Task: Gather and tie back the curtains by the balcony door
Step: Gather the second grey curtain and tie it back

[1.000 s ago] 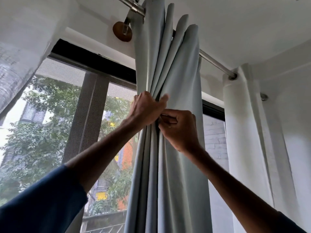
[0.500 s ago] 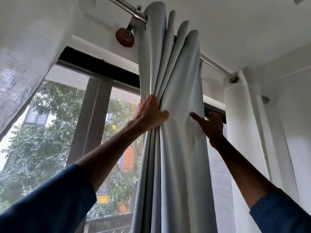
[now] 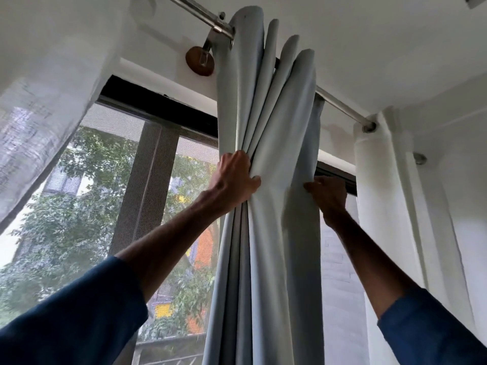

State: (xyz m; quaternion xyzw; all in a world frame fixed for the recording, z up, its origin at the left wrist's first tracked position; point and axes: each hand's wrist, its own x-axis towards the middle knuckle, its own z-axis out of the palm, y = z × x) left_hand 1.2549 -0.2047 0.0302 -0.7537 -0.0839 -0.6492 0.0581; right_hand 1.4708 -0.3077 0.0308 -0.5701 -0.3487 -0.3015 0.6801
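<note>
A pale grey-blue curtain (image 3: 266,259) hangs bunched in folds from a metal rod (image 3: 200,15) in the middle of the view. My left hand (image 3: 233,177) is closed around the left folds, pinching them together at about mid height. My right hand (image 3: 328,197) grips the curtain's rightmost fold at its edge, at the same height, with fingers curled behind the cloth. A white curtain (image 3: 382,206) hangs gathered on the same rod at the right.
A sheer white curtain (image 3: 39,114) hangs at the upper left. Behind is the dark-framed balcony door (image 3: 147,185) with a mesh screen, trees outside. A round wooden bracket (image 3: 199,60) holds the rod. A white wall closes the right side.
My right hand left the middle folds, went right and now grips the curtain's right edge fold. My left hand kept its hold on the left folds. The view tilted slightly down.
</note>
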